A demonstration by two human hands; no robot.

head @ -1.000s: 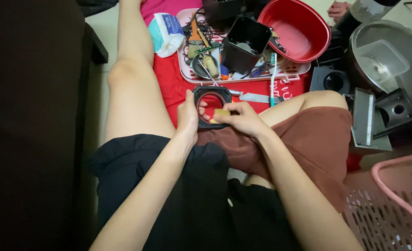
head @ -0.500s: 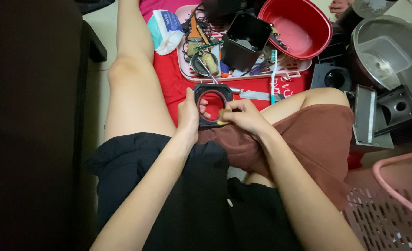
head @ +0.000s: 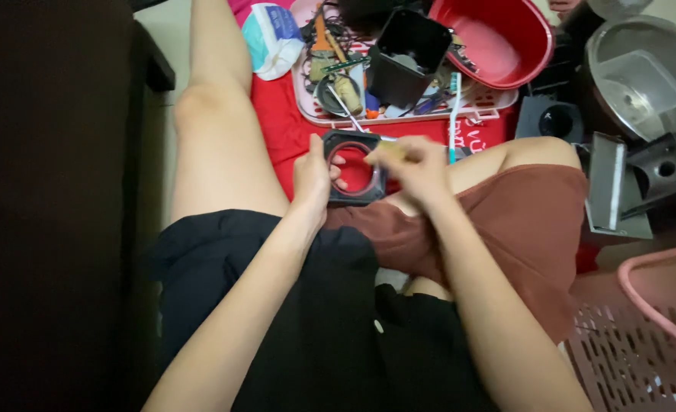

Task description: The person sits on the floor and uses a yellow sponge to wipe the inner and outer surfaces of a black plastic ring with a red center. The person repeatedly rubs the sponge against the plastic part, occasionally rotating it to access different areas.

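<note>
The left hand [head: 313, 177] holds a dark square frame [head: 353, 169] with a round hole in it, above the red cloth [head: 292, 130] and close to the near edge of the pink tray [head: 399, 116]. The thumb lies along the frame's left side, and two fingers curl up through the hole from below, so the grip is a clamp on that side. It would do well to keep the grip firm and the frame level, because the frame hangs in the air over the lap with nothing under it.

The right hand [head: 414, 169] meets the frame's right edge with its fingers bunched together. They pinch something small and yellowish [head: 390, 149], which is too blurred to name. Light, short strokes along the rim look wiser than hard pressure, which could twist the frame out of the other hand.

Further right, beyond the cloth, stand a red bowl [head: 498, 42] and grey metal parts [head: 620, 191].
</note>
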